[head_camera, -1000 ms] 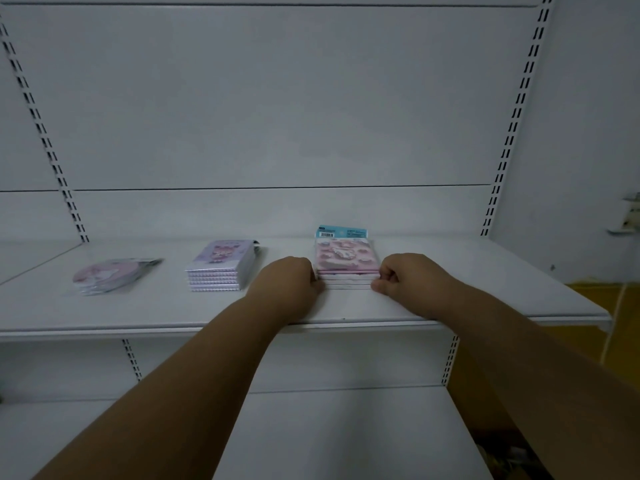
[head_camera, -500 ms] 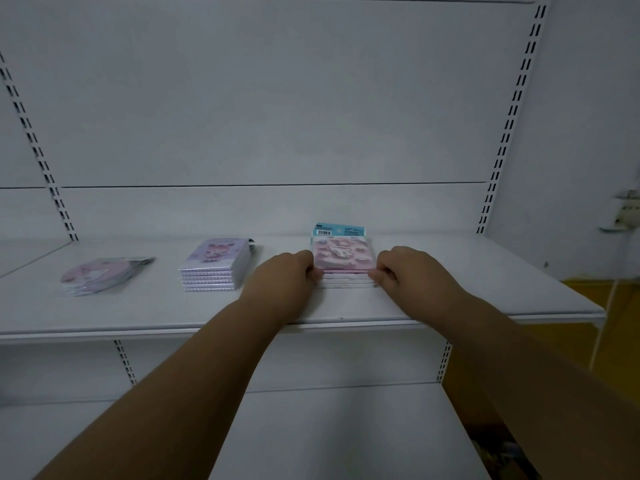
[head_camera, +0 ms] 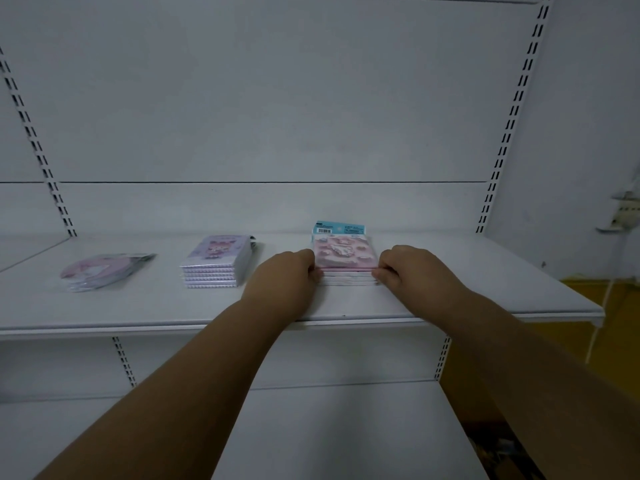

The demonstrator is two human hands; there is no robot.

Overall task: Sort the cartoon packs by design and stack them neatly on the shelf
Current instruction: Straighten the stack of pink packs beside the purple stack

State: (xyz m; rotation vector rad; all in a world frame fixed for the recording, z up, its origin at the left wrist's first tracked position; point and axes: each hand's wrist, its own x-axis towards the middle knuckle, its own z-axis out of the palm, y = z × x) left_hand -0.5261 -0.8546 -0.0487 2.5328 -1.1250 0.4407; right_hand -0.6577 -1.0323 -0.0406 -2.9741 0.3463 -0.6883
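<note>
Pink pack stack (head_camera: pixel 344 261) at centre frame, just right of the middle, flat on the white shelf (head_camera: pixel 450 292). Topped by a pink cartoon cover, with a blue barcode header (head_camera: pixel 339 228) poking out at the far edge. Pressed on both sides: left hand (head_camera: pixel 284 278) against the stack's left edge, right hand (head_camera: pixel 415 271) against its right edge. Fingers (head_camera: pixel 382 273) of both hands curled in, tips touching the sides of the packs, squeezed around the stack rather than closed into fists. Both forearms stretched up from the bottom of the frame, crossing the shelf's front lip.

Further left, well apart from the hands, a purple pack stack (head_camera: pixel 216 265), several deep, edges fairly square, a cartoon figure on top. Tucked just behind its right rear corner, a dark strip of something, too small to tell. Further still, at far left of the frame, a round pink pack pile (head_camera: pixel 100 271) in clear wrap, tilted and fanned loosely.

Below, a lower shelf (head_camera: pixel 329 427), bare white. Slotted uprights (head_camera: pixel 509 126) running up the back panel on either side. At right edge, a yellow floor patch (head_camera: pixel 616 306) and a white cord (head_camera: pixel 604 306).
</note>
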